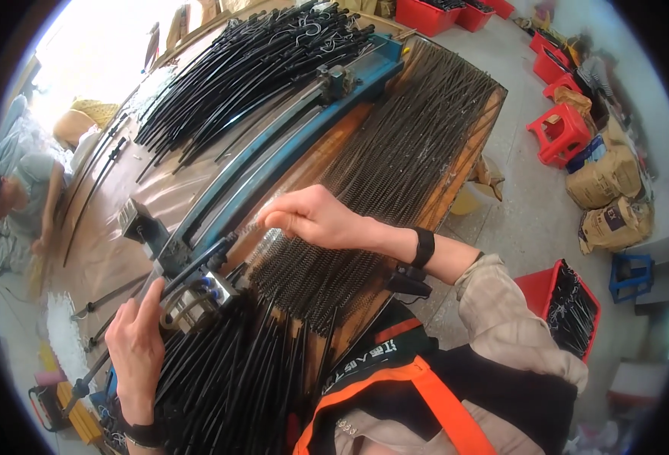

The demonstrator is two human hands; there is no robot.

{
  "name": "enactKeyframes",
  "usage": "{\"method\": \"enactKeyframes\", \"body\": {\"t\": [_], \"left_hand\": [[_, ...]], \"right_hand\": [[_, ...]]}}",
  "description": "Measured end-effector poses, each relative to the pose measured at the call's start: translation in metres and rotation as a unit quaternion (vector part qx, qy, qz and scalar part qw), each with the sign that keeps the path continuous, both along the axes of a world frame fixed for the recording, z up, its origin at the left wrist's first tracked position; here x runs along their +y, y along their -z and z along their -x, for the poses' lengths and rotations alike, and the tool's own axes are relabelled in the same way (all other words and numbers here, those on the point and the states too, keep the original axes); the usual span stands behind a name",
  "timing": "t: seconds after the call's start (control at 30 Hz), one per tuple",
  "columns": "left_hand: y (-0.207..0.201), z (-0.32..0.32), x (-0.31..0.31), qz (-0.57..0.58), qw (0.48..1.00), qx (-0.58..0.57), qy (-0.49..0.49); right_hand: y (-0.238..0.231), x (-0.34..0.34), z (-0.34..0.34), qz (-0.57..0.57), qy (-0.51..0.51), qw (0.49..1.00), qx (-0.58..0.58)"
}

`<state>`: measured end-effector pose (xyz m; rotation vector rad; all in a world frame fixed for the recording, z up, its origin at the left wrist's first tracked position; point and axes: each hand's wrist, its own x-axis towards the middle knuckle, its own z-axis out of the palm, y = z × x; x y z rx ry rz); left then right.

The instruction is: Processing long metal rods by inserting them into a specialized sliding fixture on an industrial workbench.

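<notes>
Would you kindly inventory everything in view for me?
rods: many, black, far and near
springs: many, dark grey, table's right side
bench frame: one, blue, across table
table: one, brown, centre
bins: several, red, upper and lower right
stools: two or more, red and blue, right
sacks: several, brown, right
co-worker: one, pale clothing, left
apron: one, black and orange, bottom
left grip: one, bare, touching a rod
right grip: one, bare, above springs

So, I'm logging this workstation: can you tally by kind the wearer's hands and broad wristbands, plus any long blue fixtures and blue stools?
Hands: 2 (left hand, right hand)
Wristbands: 2
Long blue fixture: 1
Blue stool: 1
Total: 6
</notes>
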<state>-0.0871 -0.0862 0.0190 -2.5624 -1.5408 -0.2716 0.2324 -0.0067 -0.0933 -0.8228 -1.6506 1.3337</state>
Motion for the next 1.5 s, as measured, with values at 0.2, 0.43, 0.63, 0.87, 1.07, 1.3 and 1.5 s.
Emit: {"method": "enactKeyframes", "body": {"t": [0.2,0.43,0.63,0.87,1.07,1.3,1.5], "left_hand": [[0.0,-0.019,-0.003,0.027,0.999,-0.012,0.032],[0.006,-0.004,-0.005,-0.025,0.999,-0.02,0.008],[0.005,-0.006,-0.002,-0.052,0.998,-0.015,0.033],[0.008,0.003,0.0,-0.026,0.999,-0.033,0.007],[-0.038,0.109,-0.016,-0.15,0.973,-0.042,-0.172],[-0.05,0.121,-0.04,-0.208,0.965,-0.088,-0.135],[-0.03,0.153,-0.093,-0.148,0.957,-0.107,-0.226]], "right_hand": [[-0.002,0.0,0.027,-0.406,0.12,0.906,-0.015],[0.026,0.024,0.001,-0.504,0.198,0.835,-0.102],[0.025,0.044,0.005,-0.584,0.225,0.777,-0.074],[0.01,0.034,0.025,-0.573,0.196,0.792,-0.079],[0.043,0.068,-0.017,-0.368,0.19,0.878,-0.238],[-0.017,0.073,0.141,-0.201,-0.087,0.974,-0.054],[-0.012,0.086,0.205,-0.387,-0.114,0.911,-0.088]]}}
